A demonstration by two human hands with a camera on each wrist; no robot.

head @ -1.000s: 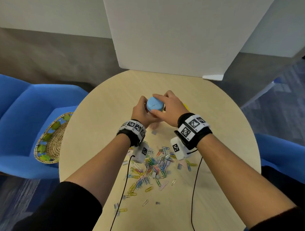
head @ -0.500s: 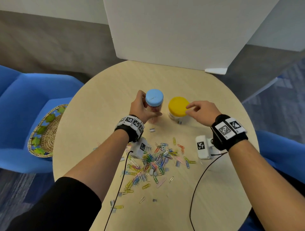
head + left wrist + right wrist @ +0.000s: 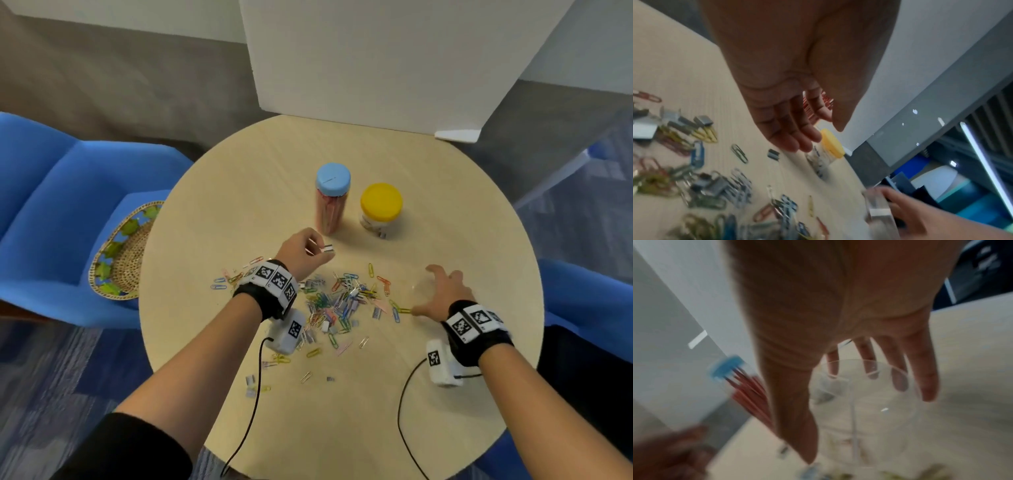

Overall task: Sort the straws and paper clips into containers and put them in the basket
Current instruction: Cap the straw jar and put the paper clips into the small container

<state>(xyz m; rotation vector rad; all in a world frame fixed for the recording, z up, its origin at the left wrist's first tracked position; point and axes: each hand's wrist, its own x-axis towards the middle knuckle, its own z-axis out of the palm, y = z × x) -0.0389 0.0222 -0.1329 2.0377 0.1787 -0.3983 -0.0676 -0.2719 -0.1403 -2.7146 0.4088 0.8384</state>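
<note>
A tall clear jar with a blue lid (image 3: 332, 200) holds pink straws and stands at the table's far middle. Right of it stands a short jar with a yellow lid (image 3: 380, 209). Coloured paper clips (image 3: 342, 301) lie scattered with small silver staple blocks on the near middle. My left hand (image 3: 310, 251) hovers before the blue-lid jar, fingers relaxed, just above one staple block (image 3: 773, 154) that lies on the table. My right hand (image 3: 426, 291) is spread around a clear open cup (image 3: 869, 402), thumb on the near side and straight fingers behind the far rim.
A woven basket (image 3: 120, 260) with green leaf trim sits on the blue chair (image 3: 51, 205) left of the round table (image 3: 239, 178). A white board (image 3: 376, 61) stands at the table's far edge. Black wrist cables trail over the near table.
Both hands left the jars and came back toward me. The left let go of the blue-lid jar; the right moved from the yellow lid down to the clear cup.
</note>
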